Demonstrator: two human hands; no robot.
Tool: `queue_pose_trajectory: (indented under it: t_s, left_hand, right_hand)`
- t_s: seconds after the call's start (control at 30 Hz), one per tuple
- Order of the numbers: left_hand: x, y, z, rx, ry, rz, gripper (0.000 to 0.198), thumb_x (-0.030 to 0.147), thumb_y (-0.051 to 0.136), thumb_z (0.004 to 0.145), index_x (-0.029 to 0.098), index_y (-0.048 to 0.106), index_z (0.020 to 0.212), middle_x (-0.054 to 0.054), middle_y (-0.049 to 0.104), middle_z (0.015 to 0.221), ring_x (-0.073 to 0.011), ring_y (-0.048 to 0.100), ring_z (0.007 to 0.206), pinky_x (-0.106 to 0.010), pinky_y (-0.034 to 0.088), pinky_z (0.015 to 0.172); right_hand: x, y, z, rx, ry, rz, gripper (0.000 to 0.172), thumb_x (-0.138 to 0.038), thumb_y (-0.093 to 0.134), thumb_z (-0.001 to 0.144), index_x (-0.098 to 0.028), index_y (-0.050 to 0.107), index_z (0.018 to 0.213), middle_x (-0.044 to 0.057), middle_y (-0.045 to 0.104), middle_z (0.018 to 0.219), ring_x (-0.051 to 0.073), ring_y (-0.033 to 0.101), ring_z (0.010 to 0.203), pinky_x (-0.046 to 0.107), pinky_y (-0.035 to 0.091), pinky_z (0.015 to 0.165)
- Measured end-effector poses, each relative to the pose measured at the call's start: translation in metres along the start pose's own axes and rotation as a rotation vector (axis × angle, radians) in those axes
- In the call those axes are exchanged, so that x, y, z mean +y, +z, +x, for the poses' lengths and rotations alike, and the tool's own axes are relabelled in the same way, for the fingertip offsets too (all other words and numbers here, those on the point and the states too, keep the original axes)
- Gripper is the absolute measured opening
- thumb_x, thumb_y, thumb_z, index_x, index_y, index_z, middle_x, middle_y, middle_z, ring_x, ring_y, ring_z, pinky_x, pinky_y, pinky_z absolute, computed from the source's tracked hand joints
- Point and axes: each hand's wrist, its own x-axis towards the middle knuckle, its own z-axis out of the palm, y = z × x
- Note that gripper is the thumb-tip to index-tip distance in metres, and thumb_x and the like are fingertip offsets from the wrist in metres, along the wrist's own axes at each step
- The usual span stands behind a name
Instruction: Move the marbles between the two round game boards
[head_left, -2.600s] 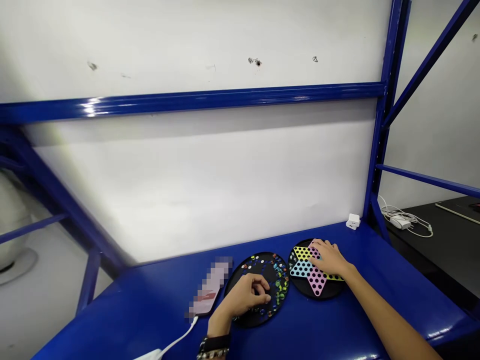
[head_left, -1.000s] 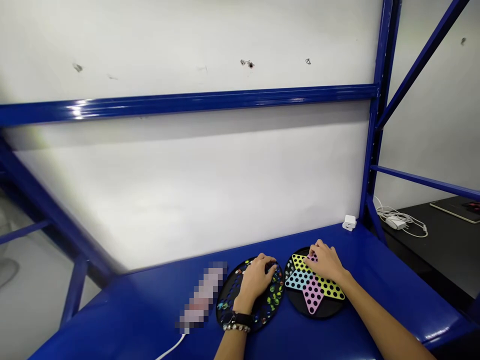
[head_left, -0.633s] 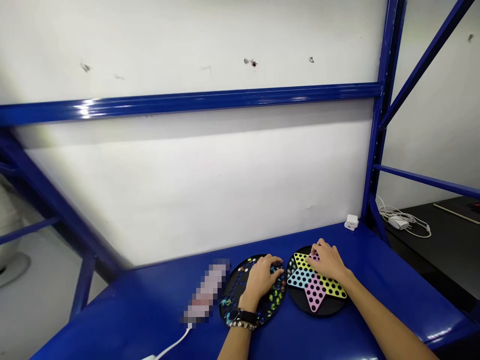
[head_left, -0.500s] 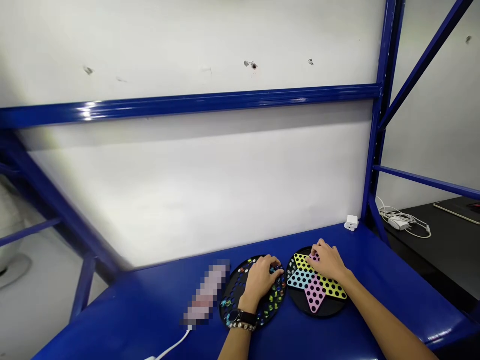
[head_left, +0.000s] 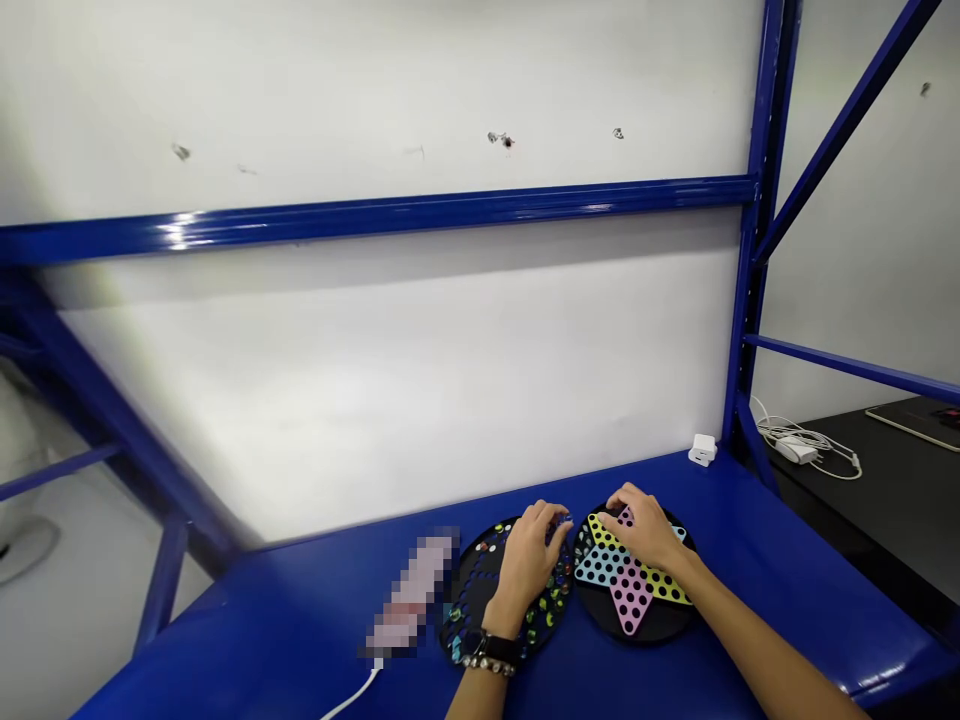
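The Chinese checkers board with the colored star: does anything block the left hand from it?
Nothing visible stands between the left hand and the Chinese checkers board; the right hand is over its far side.

The round black tray (head_left: 474, 598) lies flat; loose glass marbles (head_left: 550, 619), many green, line its right side. 1 bluish marble (head_left: 568, 520) is at the fingertips of the left hand (head_left: 523, 560). The 6-pointed star board (head_left: 634, 585), pink, yellow and light blue with dark holes, lies flat beside the tray.
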Motion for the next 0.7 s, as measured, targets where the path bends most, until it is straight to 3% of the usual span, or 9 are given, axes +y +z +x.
queue_pose_trajectory:
  t_s: [0.1,0.27,0.6,0.7]
  left_hand:
    - [0.015,0.005,0.001,0.048,0.095,-0.017,0.017,0.032,0.048,0.097,0.024,0.062,0.103,-0.003,0.066,0.094,-0.0201,0.06,0.09,-0.034,0.048,0.081]
    - [0.024,0.012,-0.002,0.01,0.182,-0.047,0.018,0.025,0.046,0.097,0.024,0.063,0.104,-0.003,0.067,0.096,-0.02,0.059,0.088,-0.036,0.049,0.08]
    - [0.02,0.014,-0.003,0.014,0.175,-0.09,0.014,0.027,0.058,0.092,0.027,0.063,0.105,-0.002,0.069,0.098,-0.0197,0.061,0.089,-0.035,0.05,0.08]
    - [0.018,0.01,-0.002,0.024,0.122,-0.092,0.019,0.031,0.06,0.091,0.026,0.062,0.109,-0.002,0.067,0.101,-0.0196,0.063,0.09,-0.034,0.052,0.08]
  right_hand:
    - [-0.009,0.01,-0.002,-0.092,-0.058,0.216,0.032,-0.048,0.049,0.093,-0.021,0.066,0.09,0.003,0.064,0.089,0.018,0.057,0.08,0.03,0.042,0.073]
    - [-0.015,0.022,-0.005,-0.158,-0.094,0.396,0.039,-0.045,0.045,0.095,-0.018,0.065,0.076,0.001,0.06,0.071,0.015,0.051,0.067,0.027,0.04,0.064]
    - [-0.013,0.022,-0.001,-0.181,-0.03,0.437,0.031,-0.043,0.056,0.088,-0.018,0.072,0.079,0.001,0.061,0.066,0.014,0.048,0.061,0.025,0.036,0.058]
    - [-0.009,0.015,0.003,-0.102,-0.014,0.355,0.029,-0.042,0.055,0.088,-0.018,0.071,0.079,0.001,0.059,0.066,0.015,0.048,0.061,0.027,0.037,0.058]
